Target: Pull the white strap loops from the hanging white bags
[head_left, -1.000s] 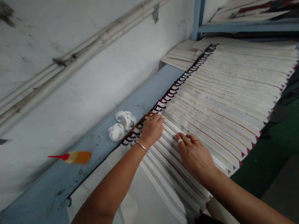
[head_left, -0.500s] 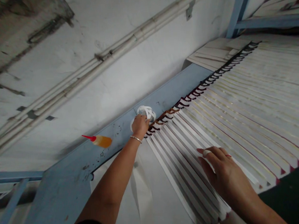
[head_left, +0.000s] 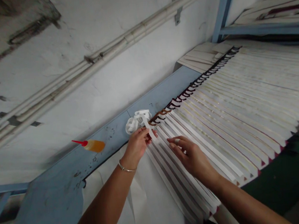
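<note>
My left hand [head_left: 136, 144], with a bangle at the wrist, pinches the loose end of a white tape [head_left: 149, 128]. That tape runs back to a loose white heap of tape [head_left: 133, 124] on the blue bench. To the right, my right hand [head_left: 192, 154] hovers over the overlapped white sheets with its fingers curved and slightly apart. Nothing shows in it, and a white band circles one finger. Below both hands, white strips [head_left: 180, 172] lie side by side along the sheet edges. Dark and brown curled edging [head_left: 174, 104] lines the far ends of the sheets.
A squeeze bottle [head_left: 94, 145] of amber liquid with a red nozzle lies on the blue bench [head_left: 55, 188]. Behind runs a white wall with pipes [head_left: 124, 39]. More overlapped sheets [head_left: 254, 85] spread to the right, under a blue frame [head_left: 223, 13].
My left hand has drawn the tape end from the heap towards me, over the sheets. My right hand has moved left and closer to it. The view has shifted slightly.
</note>
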Demonstrator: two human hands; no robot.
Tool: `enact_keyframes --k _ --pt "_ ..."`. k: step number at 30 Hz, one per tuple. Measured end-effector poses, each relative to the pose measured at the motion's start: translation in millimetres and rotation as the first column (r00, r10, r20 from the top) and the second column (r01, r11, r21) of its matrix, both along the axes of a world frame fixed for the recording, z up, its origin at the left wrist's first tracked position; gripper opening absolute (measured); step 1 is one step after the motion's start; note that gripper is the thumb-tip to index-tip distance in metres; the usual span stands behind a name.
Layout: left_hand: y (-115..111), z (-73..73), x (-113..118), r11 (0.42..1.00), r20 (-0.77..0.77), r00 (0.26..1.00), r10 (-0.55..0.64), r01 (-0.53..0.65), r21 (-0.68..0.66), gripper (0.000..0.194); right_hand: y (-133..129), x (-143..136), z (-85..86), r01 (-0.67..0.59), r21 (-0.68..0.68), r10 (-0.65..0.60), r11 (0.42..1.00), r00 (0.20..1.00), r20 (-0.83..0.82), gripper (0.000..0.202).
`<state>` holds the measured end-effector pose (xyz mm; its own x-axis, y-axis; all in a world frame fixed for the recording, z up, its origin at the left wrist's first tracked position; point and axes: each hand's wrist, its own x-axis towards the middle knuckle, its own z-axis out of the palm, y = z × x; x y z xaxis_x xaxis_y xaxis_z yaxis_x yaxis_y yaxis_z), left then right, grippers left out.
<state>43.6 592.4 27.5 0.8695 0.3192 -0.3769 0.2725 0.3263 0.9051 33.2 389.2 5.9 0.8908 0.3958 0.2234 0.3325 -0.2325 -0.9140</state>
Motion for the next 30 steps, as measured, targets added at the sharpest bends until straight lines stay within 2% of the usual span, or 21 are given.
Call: enact_keyframes --k 2,5,8,9,11,13,14,17,20,23,27,30 --pt "-17.3 2.0 -8.2 0.991 -0.025 1.0 0.018 -0.021 -0.133 0.026 17.7 5.9 -0.3 0.018 0.034 -0.019 0.999 0.999 0.035 0.021" --pt "-31.9 0.1 -13.3 0.973 -0.068 0.997 0.035 -0.05 -0.226 0.017 26.9 3.8 -0.4 0.046 -0.01 -0.046 0.999 0.999 0.021 0.017" --pt "-33.5 -5.6 -7.0 0.959 -0.112 0.993 0.02 -0.051 -0.278 0.017 15.4 -11.4 2.2 -0.025 -0.008 0.023 1.0 0.969 -0.248 0.022" --pt "-32.3 -7.8 -2.7 0.954 -0.118 0.993 0.02 -0.055 -0.296 0.018 8.8 -18.2 2.8 -0.061 0.043 0.073 0.997 0.922 -0.381 0.024" --pt "-29.7 -11.7 7.6 0.942 -0.114 0.993 0.025 -0.062 -0.33 0.02 -6.7 -32.1 1.8 -0.094 0.158 0.172 0.983 0.772 -0.612 0.028" --pt "-28.9 -14.4 17.5 0.934 -0.089 0.996 0.021 -0.052 -0.353 0.022 -24.7 -44.5 -2.5 -0.075 0.194 0.194 0.978 0.665 -0.721 0.032" --pt "-29.6 -15.0 21.5 0.934 -0.073 0.997 0.015 -0.04 -0.355 0.023 -34.7 -49.7 -5.6 -0.065 0.172 0.173 0.983 0.651 -0.739 0.034" --pt "-36.1 -14.1 30.0 0.961 -0.003 1.0 -0.029 0.027 -0.277 0.03 -68.7 -61.8 -15.9 -0.014 0.086 0.069 0.996 0.721 -0.69 0.036" --pt "-44.7 -11.4 37.4 0.98 0.05 0.989 -0.141 0.146 -0.133 0.039 -103.7 -71.4 -24.5 0.021 0.004 -0.014 1.0 0.79 -0.613 0.038" --pt "-50.5 -10.8 49.5 0.975 0.042 0.975 -0.219 0.221 -0.036 0.043 -132.9 -80.4 -32.6 0.085 -0.073 -0.112 0.994 0.783 -0.612 0.045" --pt "-53.2 -15.4 70.9 0.948 0.007 0.95 -0.312 0.311 0.065 0.04 -162.8 -87.3 -43.4 0.226 -0.188 -0.294 0.956 0.745 -0.599 0.052" --pt "-53.2 -19.5 86.6 0.896 -0.022 0.912 -0.41 0.407 0.176 0.035 -179.9 -85.8 -48.9 0.256 -0.182 -0.314 0.949 0.75 -0.582 0.052"
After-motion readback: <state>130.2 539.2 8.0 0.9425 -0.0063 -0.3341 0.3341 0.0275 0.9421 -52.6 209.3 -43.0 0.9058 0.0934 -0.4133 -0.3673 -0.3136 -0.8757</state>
